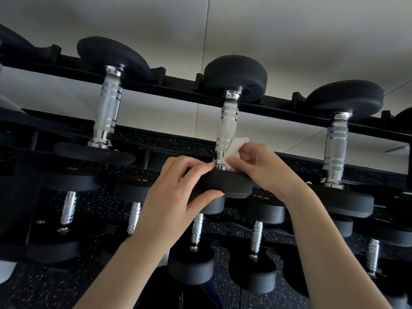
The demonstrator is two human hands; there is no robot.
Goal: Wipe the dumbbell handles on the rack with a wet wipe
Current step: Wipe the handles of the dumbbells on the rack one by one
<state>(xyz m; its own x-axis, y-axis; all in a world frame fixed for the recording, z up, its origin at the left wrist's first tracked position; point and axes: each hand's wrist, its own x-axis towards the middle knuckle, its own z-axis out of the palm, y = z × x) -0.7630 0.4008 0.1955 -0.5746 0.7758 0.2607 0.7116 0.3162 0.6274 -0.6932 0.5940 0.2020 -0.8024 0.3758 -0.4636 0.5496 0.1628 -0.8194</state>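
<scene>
wet wipe (pixel 234 150) wraps near end of middle dumbbell handle (pixel 227 128) | right hand (pixel 260 166) pinches wipe right of handle | left hand (pixel 178 195) clamps near head (pixel 225 184), fingertips pinching wipe's left edge | handle's long axis runs away from both hands

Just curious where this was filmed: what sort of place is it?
Most likely a gym's weights area: black dumbbells sit in rows on a tiered rack over speckled rubber flooring.

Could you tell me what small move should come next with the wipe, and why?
Probably slide the wipe up the handle. The right hand pinches it against the handle's lower end, by the near weight that the left hand grips; the knurled part above looks unwiped.
</scene>
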